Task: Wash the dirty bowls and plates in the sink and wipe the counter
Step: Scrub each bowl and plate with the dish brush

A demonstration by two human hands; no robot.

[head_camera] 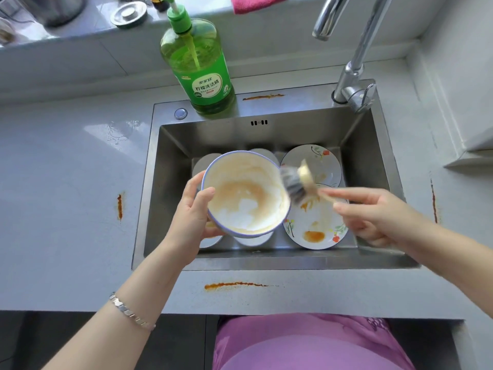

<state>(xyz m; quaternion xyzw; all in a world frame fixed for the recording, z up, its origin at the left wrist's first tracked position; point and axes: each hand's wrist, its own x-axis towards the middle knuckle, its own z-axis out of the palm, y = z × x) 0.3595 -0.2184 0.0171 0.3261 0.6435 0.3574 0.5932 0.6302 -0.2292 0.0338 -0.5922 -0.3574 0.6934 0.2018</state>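
Note:
My left hand [192, 212] grips a white bowl with a blue rim [244, 192] by its left edge, tilted over the steel sink [373, 145]. Orange sauce and foam smear its inside. My right hand [373, 213] holds the wooden handle of a dish brush [297, 182], whose blurred bristles touch the bowl's right rim. Under them in the sink lie two flowered plates, one at the back right [324, 162] and one at the front right [316, 227] with orange stains. More white dishes [206, 162] lie partly hidden below the bowl.
A green dish soap bottle [201, 68] stands on the sink's back ledge, the faucet [352, 57] at the back right. Orange streaks mark the grey counter: left [119, 206], front [234, 284], right [434, 201] and back [262, 97]. A pink cloth [250, 2] lies on the sill.

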